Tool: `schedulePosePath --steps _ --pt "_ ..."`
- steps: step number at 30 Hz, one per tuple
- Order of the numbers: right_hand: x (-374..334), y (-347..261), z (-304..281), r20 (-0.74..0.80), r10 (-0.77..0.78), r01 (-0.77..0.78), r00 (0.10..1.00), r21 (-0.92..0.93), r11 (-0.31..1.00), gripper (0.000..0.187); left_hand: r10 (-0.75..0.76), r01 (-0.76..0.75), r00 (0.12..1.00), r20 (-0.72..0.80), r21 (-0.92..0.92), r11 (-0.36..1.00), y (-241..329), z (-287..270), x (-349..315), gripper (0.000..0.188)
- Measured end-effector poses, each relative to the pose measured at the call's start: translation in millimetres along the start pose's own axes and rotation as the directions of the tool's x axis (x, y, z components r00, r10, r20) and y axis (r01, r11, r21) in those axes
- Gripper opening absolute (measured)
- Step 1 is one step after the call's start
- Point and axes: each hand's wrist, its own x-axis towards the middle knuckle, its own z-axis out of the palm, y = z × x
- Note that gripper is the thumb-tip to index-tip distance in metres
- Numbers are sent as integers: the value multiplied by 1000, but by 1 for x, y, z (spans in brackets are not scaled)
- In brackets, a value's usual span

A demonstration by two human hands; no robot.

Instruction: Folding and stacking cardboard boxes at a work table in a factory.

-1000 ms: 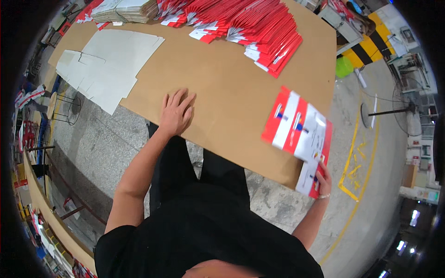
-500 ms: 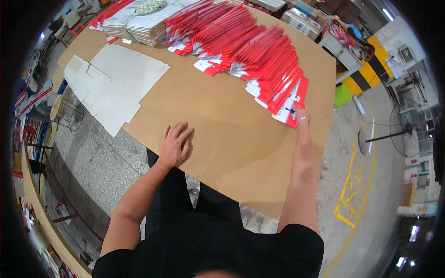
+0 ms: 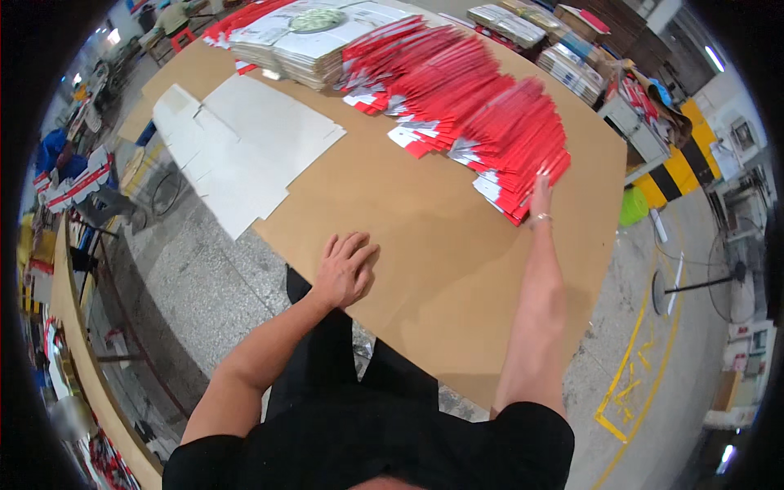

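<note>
My left hand (image 3: 345,268) lies flat, fingers spread, on the brown cardboard tabletop (image 3: 425,269) near its front edge. My right hand (image 3: 541,196) reaches far across the table and touches the near end of a long fanned row of flat red-and-white cartons (image 3: 482,122). Whether its fingers have closed on a carton I cannot tell. A thin bracelet shows at that wrist.
Flat white cardboard sheets (image 3: 245,151) lie at the table's left. Stacks of printed sheets (image 3: 302,41) stand at the far side. More stacks (image 3: 572,69) sit beyond the table's right end, with a green bucket (image 3: 630,206) and a yellow-black barrier (image 3: 678,175) on the floor.
A second ago my right hand held a red-and-white carton low at my right side. It has since gone forward to the fanned row, and the carton is out of it. My left hand stayed put.
</note>
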Motion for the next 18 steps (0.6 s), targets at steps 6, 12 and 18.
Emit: schedulePosePath --steps 6,12,18 --pt "-149 4 -17 53 -28 42 998 -274 961 51 -22 18 995 -94 -52 998 -23 24 -8 50" --pt "-365 -49 -93 297 -212 276 931 -193 942 49 -126 137 982 -142 66 988 -75 14 2 63" --pt "-460 -39 -129 233 -56 82 971 -105 991 48 -560 525 827 -46 416 742 -136 -48 6 81"
